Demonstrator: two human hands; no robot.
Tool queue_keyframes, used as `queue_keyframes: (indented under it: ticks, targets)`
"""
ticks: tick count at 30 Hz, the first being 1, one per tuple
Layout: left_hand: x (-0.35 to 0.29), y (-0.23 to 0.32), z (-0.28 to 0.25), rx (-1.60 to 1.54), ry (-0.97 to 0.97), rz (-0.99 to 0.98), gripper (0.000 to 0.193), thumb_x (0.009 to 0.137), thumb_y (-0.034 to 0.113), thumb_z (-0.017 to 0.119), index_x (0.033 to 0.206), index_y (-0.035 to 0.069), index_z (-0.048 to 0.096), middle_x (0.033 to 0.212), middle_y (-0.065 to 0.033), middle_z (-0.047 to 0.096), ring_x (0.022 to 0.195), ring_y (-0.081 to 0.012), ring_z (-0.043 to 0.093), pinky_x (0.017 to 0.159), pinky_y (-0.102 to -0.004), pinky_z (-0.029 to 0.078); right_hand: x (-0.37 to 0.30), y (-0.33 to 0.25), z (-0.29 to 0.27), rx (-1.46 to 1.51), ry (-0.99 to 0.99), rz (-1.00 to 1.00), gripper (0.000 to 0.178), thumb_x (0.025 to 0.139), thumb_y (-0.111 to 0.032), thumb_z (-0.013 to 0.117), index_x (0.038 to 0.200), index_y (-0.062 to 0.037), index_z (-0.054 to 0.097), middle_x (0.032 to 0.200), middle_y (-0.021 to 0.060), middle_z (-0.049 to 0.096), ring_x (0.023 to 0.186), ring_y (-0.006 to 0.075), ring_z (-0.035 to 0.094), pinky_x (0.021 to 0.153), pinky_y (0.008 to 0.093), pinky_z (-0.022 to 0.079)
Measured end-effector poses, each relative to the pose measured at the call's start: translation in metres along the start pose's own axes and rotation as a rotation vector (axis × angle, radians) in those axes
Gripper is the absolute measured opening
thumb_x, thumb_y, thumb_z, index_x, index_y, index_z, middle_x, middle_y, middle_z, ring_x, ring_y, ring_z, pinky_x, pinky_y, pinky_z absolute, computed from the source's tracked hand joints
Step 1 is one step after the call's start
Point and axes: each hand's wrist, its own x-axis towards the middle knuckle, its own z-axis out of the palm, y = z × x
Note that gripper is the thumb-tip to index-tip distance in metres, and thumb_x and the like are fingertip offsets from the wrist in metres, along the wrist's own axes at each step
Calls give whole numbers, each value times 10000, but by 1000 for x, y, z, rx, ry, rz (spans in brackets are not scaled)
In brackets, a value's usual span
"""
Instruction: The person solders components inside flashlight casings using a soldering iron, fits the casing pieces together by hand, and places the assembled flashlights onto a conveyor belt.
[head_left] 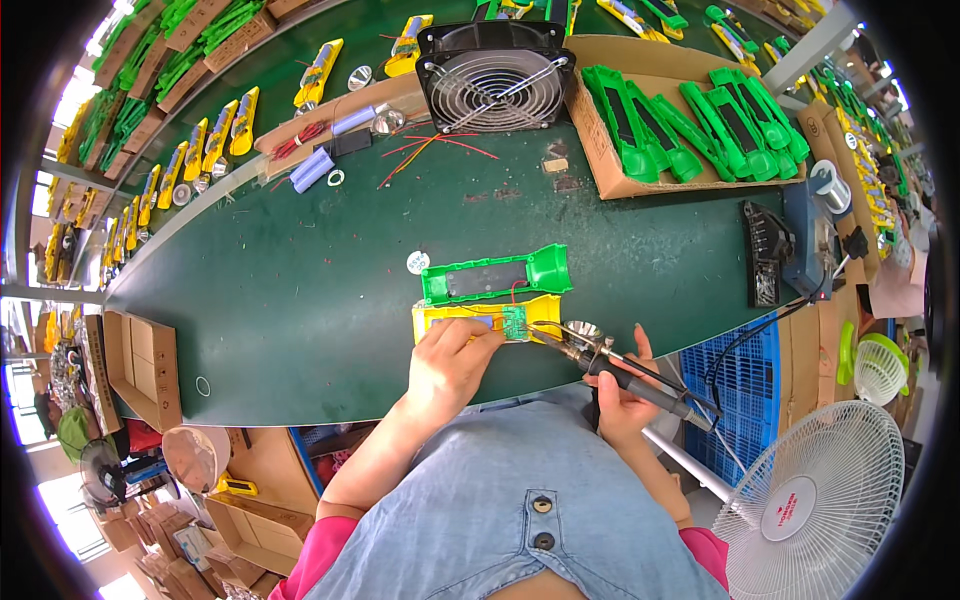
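Observation:
My left hand (448, 362) presses down on a yellow flashlight half-shell (440, 322) that lies at the near edge of the green table. A small green circuit board (516, 322) sits in that shell, with thin wires. My right hand (622, 395) grips a black soldering iron (640, 384), and its metal tip touches the circuit board. A green flashlight half-shell (497, 277) with a dark panel lies just behind the yellow one. A silver reflector cone (583, 331) rests beside the iron's tip.
A black box fan (495, 75) stands at the table's far side. Right of it is a cardboard tray (600, 150) of several green shells. Loose wires and batteries (312, 168) lie at the left back. A soldering station (808, 245) and a white fan (815, 505) are on the right.

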Motion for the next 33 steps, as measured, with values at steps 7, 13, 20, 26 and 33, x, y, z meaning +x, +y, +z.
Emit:
queue_keyframes:
  ticks: [7, 13, 20, 26, 33]
  targets:
    - [4, 5, -3, 214, -156, 128, 265, 607, 43, 616, 871, 40, 623, 749, -46, 496, 672, -186, 538, 566, -300, 461, -6, 6, -6, 29, -39, 10, 224, 779, 4, 590, 980, 71, 515, 993, 125, 507, 662, 222, 661, 928, 396, 446]
    - [2, 4, -7, 236, -212, 156, 284, 621, 77, 594, 900, 31, 619, 757, -50, 481, 675, -183, 528, 568, -297, 460, -8, 9, -5, 67, -29, 57, 226, 777, 5, 597, 974, 82, 519, 1026, 162, 491, 822, 264, 646, 699, 276, 574]
    - [2, 4, -5, 233, -230, 149, 283, 626, 76, 592, 904, 32, 622, 755, -50, 481, 679, -184, 531, 569, -296, 461, -5, 0, 2, 147, 69, 225, 213, 717, -2, 654, 919, 29, 593, 794, 65, 540, 866, 211, 619, 1046, 449, 299]
    - [3, 4, -7, 219, -234, 140, 283, 626, 74, 596, 904, 32, 627, 750, -50, 481, 678, -184, 531, 566, -294, 462, -10, 17, -3, 61, -23, 84, 213, 780, 15, 591, 971, 66, 513, 1114, 209, 479, 838, 241, 645, 616, 252, 580]
    - [1, 5, -7, 211, -230, 133, 280, 618, 70, 609, 895, 44, 632, 741, -48, 477, 671, -182, 528, 557, -294, 459, -8, 0, 4, 210, 33, 219, 224, 785, 24, 577, 990, 65, 495, 1139, 248, 494, 695, 205, 656, 589, 240, 562]
